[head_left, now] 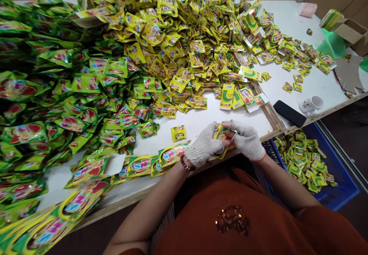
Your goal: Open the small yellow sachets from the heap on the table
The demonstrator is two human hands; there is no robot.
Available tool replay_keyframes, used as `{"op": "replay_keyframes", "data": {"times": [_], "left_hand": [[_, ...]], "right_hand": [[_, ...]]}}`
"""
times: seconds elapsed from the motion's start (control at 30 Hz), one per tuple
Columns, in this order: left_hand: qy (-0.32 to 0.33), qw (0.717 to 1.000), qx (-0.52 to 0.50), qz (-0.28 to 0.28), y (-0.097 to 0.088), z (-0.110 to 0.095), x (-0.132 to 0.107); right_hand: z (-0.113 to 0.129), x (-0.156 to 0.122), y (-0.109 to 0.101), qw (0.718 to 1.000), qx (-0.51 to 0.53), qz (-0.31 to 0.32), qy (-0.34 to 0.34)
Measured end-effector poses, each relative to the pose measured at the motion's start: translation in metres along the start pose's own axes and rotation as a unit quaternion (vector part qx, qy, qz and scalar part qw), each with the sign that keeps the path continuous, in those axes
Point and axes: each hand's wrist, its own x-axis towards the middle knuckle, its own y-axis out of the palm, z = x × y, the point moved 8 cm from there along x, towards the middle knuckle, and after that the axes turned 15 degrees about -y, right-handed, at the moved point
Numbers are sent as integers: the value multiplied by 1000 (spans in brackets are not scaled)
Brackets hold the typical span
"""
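Right now we have a small box [220, 132] between our two gloved hands, at the table's near edge. Our left hand [204, 144] pinches it on its left side; our right hand [247, 140] is closed on its right side, the fingers curled in against it.

Taking the box as the clock's centre, twelve straight ahead, we see a lone yellow packet [178, 133] near at nine o'clock. At eight, a row of flat cartons [139, 166] overlaps along the edge. More cartons [227, 96] lie at twelve, just before the heap of yellow packets [172, 50], which spreads from ten to one. A heap of green packets [71, 84] fills nine to ten, touching the yellow one.

At two o'clock a wooden strip [274, 119] crosses the white tabletop [290, 25]. Beyond it, between two and three, we find a black phone [289, 113], then a mug [312, 104]. Farther off at two stands a green funnel [331, 44]. Below the table, at four, a blue crate [346, 193] holds many yellow boxes [304, 163].
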Motion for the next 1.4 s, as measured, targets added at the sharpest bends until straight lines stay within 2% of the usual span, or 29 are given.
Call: {"op": "replay_keyframes", "data": {"times": [0.1,0.17,0.23,0.3,0.37,0.4,0.47,0.53,0.6,0.67,0.73,0.83,0.93,1.13,1.3,1.4], "left_hand": [[17,999,36,-36,-9,-7,8],[39,983,151,-100,-13,-11,11],[46,941,311,-128,-1,-11,14],[33,888,443,-120,19,-5,17],[16,850,514,-111,32,0,18],[11,843,526,-113,34,1,18],[9,856,501,-125,29,2,16],[16,904,405,-137,15,3,13],[18,960,245,-138,-1,7,8],[15,987,78,-138,-13,12,3],[12,991,-22,-129,-14,17,-1],[30,994,-53,-90,-4,15,-5],[46,997,-40,-51,0,16,-6],[39,999,2,-27,-5,23,-5],[20,999,-5,-26,-3,15,-5],[-7,999,-23,-41,-5,14,-4]], "right_hand": [[-19,7,-37,998,-39,-46,27],[-39,8,-64,994,-84,-46,52],[-62,5,-84,987,-134,-22,88],[-78,-1,-96,976,-189,-12,108],[-77,-6,-100,966,-244,-28,81],[-71,-9,-99,961,-268,-44,54],[-54,-17,-91,955,-288,-76,6],[-40,-26,-78,958,-265,-105,-9],[-33,-33,-61,974,-179,-140,8],[-34,-37,-39,984,-33,-168,41],[-37,-36,-15,976,101,-182,66],[-38,-29,4,965,181,-174,76],[-36,-24,6,973,176,-133,69],[-26,-21,-2,995,88,-2,43],[-34,-16,-3,984,153,-42,81],[-31,-13,1,986,142,-9,82]]}}
